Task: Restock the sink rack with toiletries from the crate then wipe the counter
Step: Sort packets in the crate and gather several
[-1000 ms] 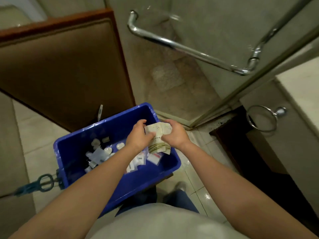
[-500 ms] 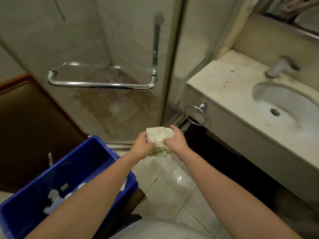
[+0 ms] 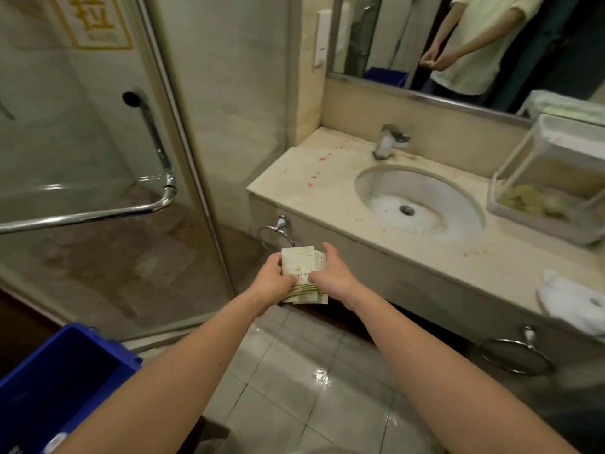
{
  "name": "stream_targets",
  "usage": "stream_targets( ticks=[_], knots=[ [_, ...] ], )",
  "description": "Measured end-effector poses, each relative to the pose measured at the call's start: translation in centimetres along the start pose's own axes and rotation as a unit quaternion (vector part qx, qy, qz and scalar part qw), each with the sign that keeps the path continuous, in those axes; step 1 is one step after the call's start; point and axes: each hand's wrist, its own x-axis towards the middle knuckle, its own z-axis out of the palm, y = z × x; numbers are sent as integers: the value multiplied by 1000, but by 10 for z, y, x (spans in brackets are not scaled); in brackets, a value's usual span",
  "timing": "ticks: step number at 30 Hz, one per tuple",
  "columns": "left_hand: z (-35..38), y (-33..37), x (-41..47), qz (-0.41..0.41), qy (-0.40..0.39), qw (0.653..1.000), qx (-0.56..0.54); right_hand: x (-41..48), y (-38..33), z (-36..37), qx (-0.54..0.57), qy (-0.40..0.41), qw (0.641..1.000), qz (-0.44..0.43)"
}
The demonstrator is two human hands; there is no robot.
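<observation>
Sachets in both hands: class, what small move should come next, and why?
Probably carry the sachets to the right, over the counter, toward the rack. The left hand and right hand both grip the stack in front of the counter's edge, clear of the crate, and the rack stands beyond the sink at the right end.

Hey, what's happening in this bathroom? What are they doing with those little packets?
A person stands at the sink counter, gripping a small stack of pale toiletry packets between the left hand and right hand, just in front of the counter's edge. The blue crate is at lower left. The rack beside the basin holds a few yellowish items. Red spots mark the counter, and a white cloth lies at its right end.
</observation>
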Motion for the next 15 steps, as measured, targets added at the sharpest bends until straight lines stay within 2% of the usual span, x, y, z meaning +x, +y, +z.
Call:
stream_targets(
  ticks=[7,12,15],
  knots=[
    [74,50,-3,84,-2,995,47,-25,29,-69,-53,71,996,-11],
    [116,78,-6,128,-59,983,119,-47,44,-114,-101,133,986,-10],
    [143,92,-5,150,-102,972,151,-59,55,-142,-93,159,983,-6]
  ],
)
